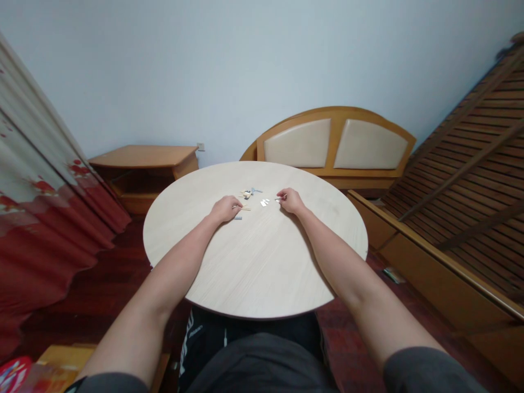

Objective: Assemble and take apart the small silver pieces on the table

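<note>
Reaching out low over a round pale table (262,267).
Pinching thin pale sticks (246,208) in the left hand (225,209) — near a grey strip (238,218); pinching a small whitish piece (278,200) in the right hand (291,201) — just beside loose white pieces (264,202) on the same table.

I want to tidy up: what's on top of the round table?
The round table bears a small mixed pile, white pieces, thin sticks and a gray strip. Anything beneath the left hand or right hand is covered.
</note>
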